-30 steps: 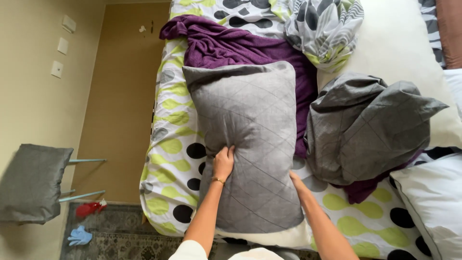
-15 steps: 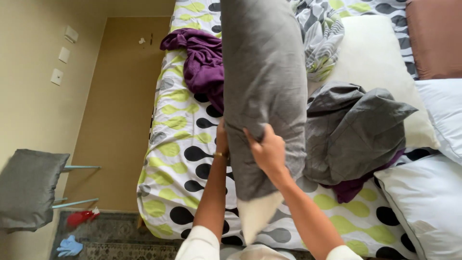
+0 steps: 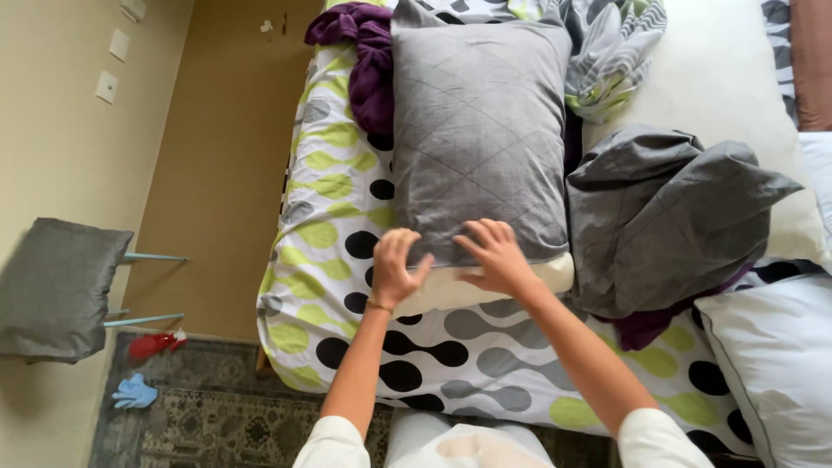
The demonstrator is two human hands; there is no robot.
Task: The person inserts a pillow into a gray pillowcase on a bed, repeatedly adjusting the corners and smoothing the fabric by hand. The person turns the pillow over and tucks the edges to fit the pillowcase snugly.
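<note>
A grey quilted pillow [image 3: 481, 130] lies flat on the bed, its white inner end [image 3: 485, 286] sticking out of the case toward me. My left hand [image 3: 394, 264] rests at the open edge of the grey case, fingers curled on the fabric. Beside it, my right hand [image 3: 496, 256] lies on the same edge, fingers spread over the case and white pillow end. A purple cloth [image 3: 364, 61] is bunched up left of the pillow's far end.
The bed carries a sheet [image 3: 338, 199] with green, grey and black spots. A crumpled grey pillowcase [image 3: 667, 217] lies to the right, a white pillow [image 3: 771, 364] at bottom right. A grey chair [image 3: 56, 286] stands left by the wall, with red and blue objects on the rug.
The pillow was lifted upright and swung up, then laid flat again farther up the bed. Both hands now sit at its near open end.
</note>
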